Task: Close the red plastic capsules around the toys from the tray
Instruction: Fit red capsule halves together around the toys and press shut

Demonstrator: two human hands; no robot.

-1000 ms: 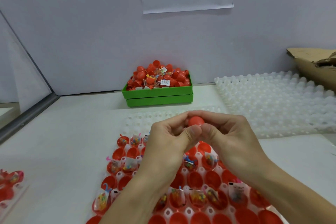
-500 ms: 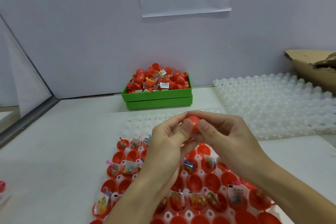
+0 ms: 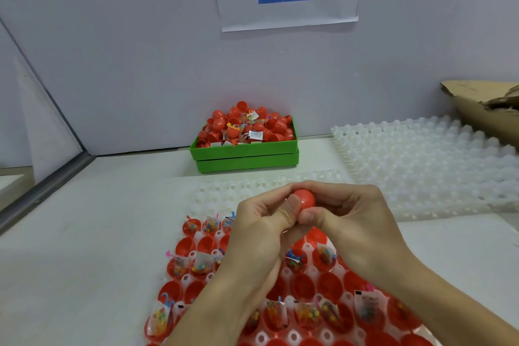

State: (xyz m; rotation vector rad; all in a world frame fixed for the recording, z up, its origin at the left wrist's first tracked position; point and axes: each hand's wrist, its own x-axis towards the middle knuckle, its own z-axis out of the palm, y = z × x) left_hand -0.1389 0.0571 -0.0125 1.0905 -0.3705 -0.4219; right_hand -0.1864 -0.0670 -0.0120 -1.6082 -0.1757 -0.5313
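A red plastic capsule sits between both hands above the tray. My left hand pinches it from the left with thumb and fingers. My right hand curls round it from the right, thumb underneath. Only the capsule's rounded top shows; I cannot tell whether its halves are joined. Below lies the white moulded tray with several open red capsule halves, some bearing small bagged toys.
A green bin heaped with red capsules stands against the back wall. White moulded trays without capsules cover the right side. A torn cardboard box sits at the far right. A metal rail borders the left.
Both hands stay on the capsule and have shifted slightly; more of its red top shows between the thumbs. The view has tilted a little upward.
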